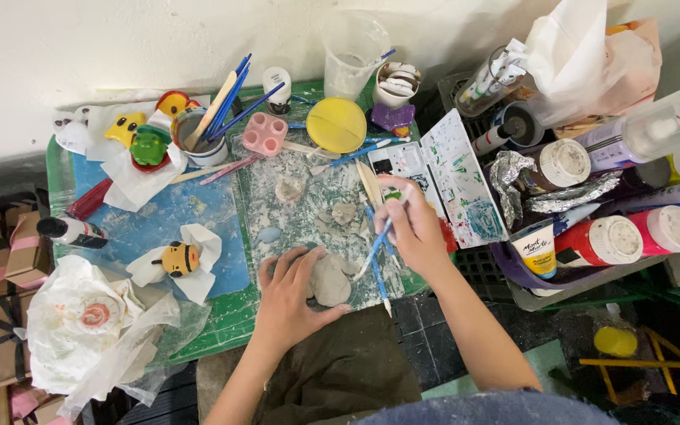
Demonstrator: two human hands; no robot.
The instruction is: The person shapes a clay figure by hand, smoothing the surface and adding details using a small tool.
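Fingers (pixel 297 264) on lumpy grey clay (pixel 330 282)

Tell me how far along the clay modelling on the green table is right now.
Done-looking: painted figures, a yellow bee-like one and a green frog-like one, rest on white paper. In hand: the left hand steadies a grey, unpainted lump of clay, and the right hand holds a blue-handled tool above it. Left: the lump has no clear shape or colour; small grey clay bits lie loose nearby.
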